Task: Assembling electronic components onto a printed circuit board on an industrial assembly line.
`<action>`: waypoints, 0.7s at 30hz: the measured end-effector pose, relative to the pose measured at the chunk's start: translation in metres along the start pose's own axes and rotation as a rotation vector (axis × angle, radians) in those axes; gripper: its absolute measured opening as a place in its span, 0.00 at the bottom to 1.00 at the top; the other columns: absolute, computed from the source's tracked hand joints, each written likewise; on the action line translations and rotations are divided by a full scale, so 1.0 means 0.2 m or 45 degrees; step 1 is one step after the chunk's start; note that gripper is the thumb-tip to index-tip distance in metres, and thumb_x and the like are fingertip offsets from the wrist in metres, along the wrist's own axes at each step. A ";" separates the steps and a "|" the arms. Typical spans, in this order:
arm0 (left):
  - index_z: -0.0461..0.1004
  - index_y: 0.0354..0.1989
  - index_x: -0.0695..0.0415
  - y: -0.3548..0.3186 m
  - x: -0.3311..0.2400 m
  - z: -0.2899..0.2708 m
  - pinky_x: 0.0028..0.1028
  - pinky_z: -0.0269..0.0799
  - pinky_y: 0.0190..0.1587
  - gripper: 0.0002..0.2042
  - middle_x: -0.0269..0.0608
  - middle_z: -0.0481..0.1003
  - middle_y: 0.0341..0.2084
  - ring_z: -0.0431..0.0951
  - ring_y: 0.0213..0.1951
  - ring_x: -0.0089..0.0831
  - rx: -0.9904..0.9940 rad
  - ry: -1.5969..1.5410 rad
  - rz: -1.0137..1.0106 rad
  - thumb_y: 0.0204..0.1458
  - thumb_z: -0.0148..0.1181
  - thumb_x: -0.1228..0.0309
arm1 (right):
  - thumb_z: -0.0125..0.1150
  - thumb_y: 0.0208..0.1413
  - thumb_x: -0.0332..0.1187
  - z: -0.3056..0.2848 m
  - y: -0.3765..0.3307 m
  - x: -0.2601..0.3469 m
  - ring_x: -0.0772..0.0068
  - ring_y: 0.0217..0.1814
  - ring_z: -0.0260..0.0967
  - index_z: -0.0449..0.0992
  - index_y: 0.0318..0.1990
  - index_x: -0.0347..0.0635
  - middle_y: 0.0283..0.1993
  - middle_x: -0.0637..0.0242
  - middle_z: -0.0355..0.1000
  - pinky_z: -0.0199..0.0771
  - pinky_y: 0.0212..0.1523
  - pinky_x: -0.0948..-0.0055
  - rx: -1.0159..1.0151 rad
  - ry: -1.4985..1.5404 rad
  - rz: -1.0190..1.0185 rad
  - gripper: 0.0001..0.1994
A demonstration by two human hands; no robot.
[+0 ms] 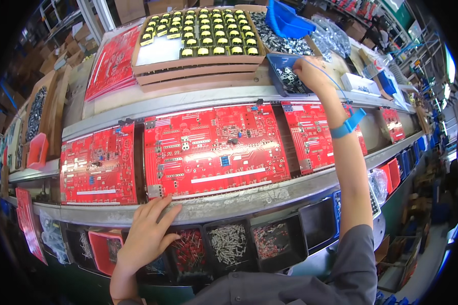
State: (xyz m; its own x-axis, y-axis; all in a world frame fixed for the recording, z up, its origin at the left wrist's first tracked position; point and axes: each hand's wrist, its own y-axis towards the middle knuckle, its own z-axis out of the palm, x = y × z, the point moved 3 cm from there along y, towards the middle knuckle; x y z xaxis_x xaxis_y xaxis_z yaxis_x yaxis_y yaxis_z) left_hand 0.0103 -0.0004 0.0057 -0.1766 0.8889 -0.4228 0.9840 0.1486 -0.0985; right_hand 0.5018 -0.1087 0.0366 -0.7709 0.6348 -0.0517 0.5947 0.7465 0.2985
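Observation:
A large red circuit board (216, 150) lies on the conveyor rails straight ahead, with further red boards to its left (99, 165) and right (315, 132). My left hand (146, 235) rests open, fingers on the metal front rail (229, 203), just above a bin of small red parts (188, 249). My right hand (313, 73) reaches far forward into a dark blue bin of small black parts (285, 76), fingers pinched down among them; whether it holds one is hidden. A blue strap (347, 124) circles that wrist, with a thin cord rising from it.
Cardboard trays of yellow-and-black components (203, 33) stand behind the conveyor, next to a stack of red boards (112, 63). Black bins of metal pins (229, 244) and mixed small parts (272, 239) line the front edge. A blue scoop bin (285, 20) sits at the back right.

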 end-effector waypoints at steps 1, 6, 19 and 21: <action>0.65 0.59 0.56 0.00 0.00 0.00 0.44 0.56 0.60 0.34 0.47 0.62 0.58 0.60 0.60 0.50 -0.002 -0.003 -0.001 0.38 0.70 0.67 | 0.58 0.48 0.32 0.01 0.00 0.01 0.47 0.38 0.75 0.81 0.34 0.42 0.34 0.49 0.76 0.73 0.43 0.56 0.008 -0.012 0.005 0.09; 0.65 0.59 0.55 0.00 -0.01 -0.02 0.45 0.56 0.59 0.32 0.49 0.63 0.58 0.61 0.59 0.49 0.013 0.000 0.000 0.42 0.68 0.67 | 0.57 0.49 0.32 0.06 0.05 0.09 0.47 0.39 0.74 0.81 0.33 0.41 0.33 0.50 0.76 0.73 0.44 0.55 0.003 0.160 -0.009 0.08; 0.65 0.58 0.56 0.00 0.00 -0.01 0.44 0.56 0.59 0.33 0.47 0.63 0.57 0.61 0.59 0.49 -0.011 0.014 0.016 0.40 0.69 0.67 | 0.57 0.46 0.28 0.16 0.11 0.10 0.48 0.40 0.75 0.78 0.32 0.38 0.34 0.47 0.75 0.73 0.44 0.56 0.038 0.146 -0.046 0.06; 0.65 0.58 0.56 0.00 0.00 -0.01 0.44 0.56 0.59 0.33 0.46 0.63 0.57 0.61 0.59 0.49 -0.014 0.007 0.015 0.40 0.69 0.67 | 0.58 0.45 0.28 0.13 0.10 0.08 0.48 0.39 0.74 0.77 0.32 0.37 0.33 0.48 0.75 0.73 0.42 0.57 -0.056 0.338 -0.017 0.07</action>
State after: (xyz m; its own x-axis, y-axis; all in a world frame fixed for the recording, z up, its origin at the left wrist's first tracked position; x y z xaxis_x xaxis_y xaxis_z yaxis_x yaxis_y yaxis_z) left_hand 0.0099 0.0009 0.0067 -0.1650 0.8929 -0.4190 0.9862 0.1429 -0.0839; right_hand 0.5075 -0.0783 0.0176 -0.8151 0.5460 0.1937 0.5778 0.7415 0.3409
